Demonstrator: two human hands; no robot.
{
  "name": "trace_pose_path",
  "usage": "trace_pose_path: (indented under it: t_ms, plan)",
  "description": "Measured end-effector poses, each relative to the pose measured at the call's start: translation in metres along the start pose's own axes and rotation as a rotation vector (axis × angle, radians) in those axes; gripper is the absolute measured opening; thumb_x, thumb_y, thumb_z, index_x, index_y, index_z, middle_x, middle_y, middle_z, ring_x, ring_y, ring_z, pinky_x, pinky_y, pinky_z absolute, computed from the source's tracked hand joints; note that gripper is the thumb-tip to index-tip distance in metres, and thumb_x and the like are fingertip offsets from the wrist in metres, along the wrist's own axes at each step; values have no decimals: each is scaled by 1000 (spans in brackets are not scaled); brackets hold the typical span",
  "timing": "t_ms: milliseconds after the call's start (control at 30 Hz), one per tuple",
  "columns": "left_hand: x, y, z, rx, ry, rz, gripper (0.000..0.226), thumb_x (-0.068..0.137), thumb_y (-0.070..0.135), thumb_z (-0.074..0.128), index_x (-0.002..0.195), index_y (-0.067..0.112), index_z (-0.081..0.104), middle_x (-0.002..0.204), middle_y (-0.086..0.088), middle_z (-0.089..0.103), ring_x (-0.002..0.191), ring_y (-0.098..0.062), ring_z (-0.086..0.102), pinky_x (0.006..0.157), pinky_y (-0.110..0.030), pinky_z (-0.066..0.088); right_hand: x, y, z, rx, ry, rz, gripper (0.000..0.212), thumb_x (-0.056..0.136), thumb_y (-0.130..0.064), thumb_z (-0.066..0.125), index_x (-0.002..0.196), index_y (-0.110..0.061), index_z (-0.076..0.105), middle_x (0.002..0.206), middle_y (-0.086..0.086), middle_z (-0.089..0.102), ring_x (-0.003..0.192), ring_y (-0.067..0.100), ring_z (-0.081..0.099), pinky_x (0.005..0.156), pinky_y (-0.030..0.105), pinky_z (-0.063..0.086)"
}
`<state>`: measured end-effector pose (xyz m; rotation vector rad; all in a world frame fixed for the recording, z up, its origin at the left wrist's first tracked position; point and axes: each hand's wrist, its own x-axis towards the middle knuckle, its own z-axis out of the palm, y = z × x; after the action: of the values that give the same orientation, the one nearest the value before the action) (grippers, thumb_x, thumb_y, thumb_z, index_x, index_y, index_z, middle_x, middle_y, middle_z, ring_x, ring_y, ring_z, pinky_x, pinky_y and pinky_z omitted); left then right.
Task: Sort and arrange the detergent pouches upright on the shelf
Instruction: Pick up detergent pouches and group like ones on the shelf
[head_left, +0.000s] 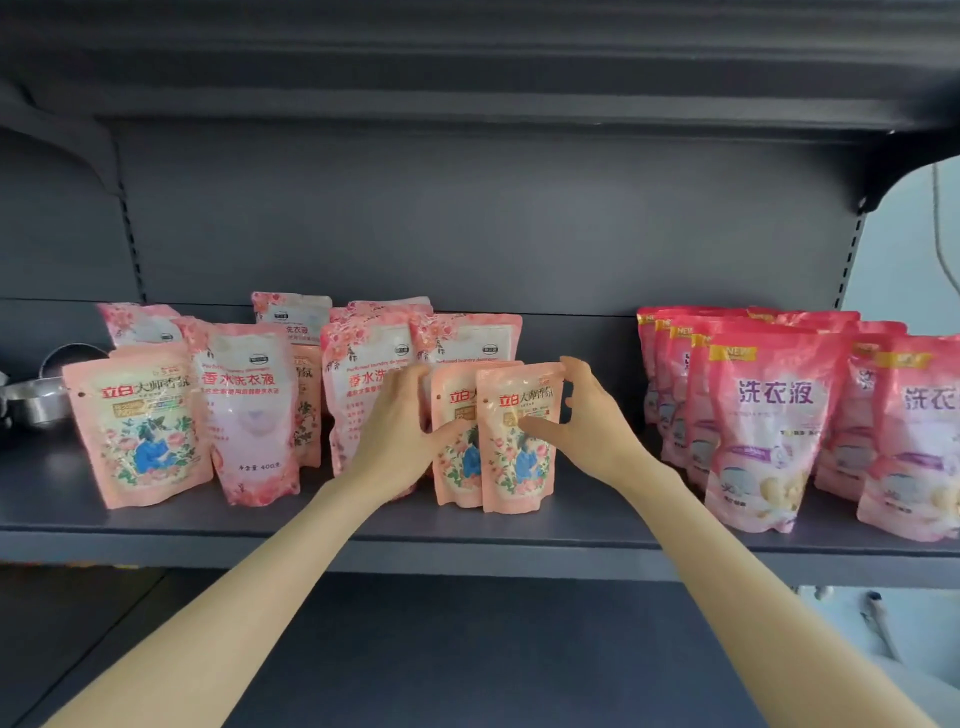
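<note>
Four peach pouches (130, 431), six or so floral pouches (249, 415), red pouches (763, 431) too overlapped to count, two peach ones upright mid-shelf (311, 519) between both hands, left hand (400, 421) gripping rear pouch (457, 467), right hand (587, 415) pinching front pouch (519, 467)

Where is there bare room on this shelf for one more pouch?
The shelf is bare between the two held peach pouches and the dark pink pouches, and along its front edge. The pale pink cluster at left is crowded.
</note>
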<state>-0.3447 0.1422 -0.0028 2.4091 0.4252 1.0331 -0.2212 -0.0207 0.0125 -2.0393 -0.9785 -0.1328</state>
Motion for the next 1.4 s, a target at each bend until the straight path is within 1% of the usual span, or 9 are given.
trace_pose_path:
  t_ms: [133, 233, 333, 433, 633, 800, 933, 1200, 1400]
  plan:
    - [14, -19, 13, -259, -132, -115, 65, 80, 26, 73, 134, 15, 38, 120, 18, 47, 112, -2, 48, 80, -15, 43, 11, 2, 15, 140, 16, 117, 104, 76, -25, 78, 150, -12, 6, 136, -2, 46, 123, 22, 51, 100, 40, 46]
    - [18, -35, 25, -348, -184, -159, 57, 73, 34, 76, 124, 18, 54, 118, 8, 63, 109, -10, 60, 88, -37, 53, 17, 8, 26, 183, 39, 171, 102, 73, -22, 81, 148, -11, 12, 123, -1, 56, 113, 20, 57, 94, 37, 49]
    - [16, -38, 35, -396, -202, -201, 33, 80, 19, 73, 112, 15, 65, 110, 0, 69, 102, -14, 64, 86, -39, 54, 21, 16, 29, 220, 38, 228, 63, 71, -22, 82, 122, -13, 46, 105, -5, 61, 94, 13, 61, 83, 31, 51]
    - [12, -38, 41, -431, -192, -187, 27, 85, 14, 67, 112, 12, 65, 109, -1, 69, 95, -8, 64, 75, -19, 54, 22, 28, 32, 318, -2, 244, 35, 72, -21, 81, 99, -17, 59, 100, -5, 68, 90, 13, 67, 80, 32, 56]
    - [-4, -31, 28, -507, -10, -230, 26, 91, 15, 58, 116, 10, 63, 105, 3, 67, 88, -4, 62, 63, -11, 49, 15, 26, 37, 470, 49, 189, 29, 73, -17, 81, 97, -17, 64, 97, -3, 73, 82, 12, 71, 73, 35, 60]
    - [-27, -28, -14, -667, 182, -216, 14, 92, 18, 57, 92, 32, 60, 90, 17, 67, 78, 5, 66, 59, -12, 52, 10, -10, 51, 612, 39, 61, 24, 77, -18, 76, 97, -21, 62, 96, -5, 73, 81, 11, 72, 70, 32, 60]
    - [-44, -40, -57, -699, 291, -203, 15, 93, 23, 53, 95, 37, 58, 82, 25, 68, 81, 8, 66, 57, -11, 51, 6, -51, 72, 759, -38, -7, 22, 78, -15, 74, 97, -18, 62, 93, -5, 75, 82, 15, 73, 68, 32, 60]
    - [-67, -119, -150, -610, 472, -238, 13, 93, 22, 52, 97, 31, 60, 80, 28, 70, 81, 2, 68, 57, -15, 54, 5, -136, 155, 864, -173, -135, 21, 80, -10, 73, 97, -14, 62, 91, -4, 75, 80, 14, 73, 61, 25, 58]
    - [-73, -209, -223, -540, 498, -230, 15, 95, 19, 50, 96, 30, 60, 82, 24, 71, 81, 2, 68, 58, -15, 54, 17, -199, 251, 792, -153, -145, 22, 80, -14, 74, 95, -19, 58, 93, -9, 72, 81, 8, 72, 65, 26, 59]
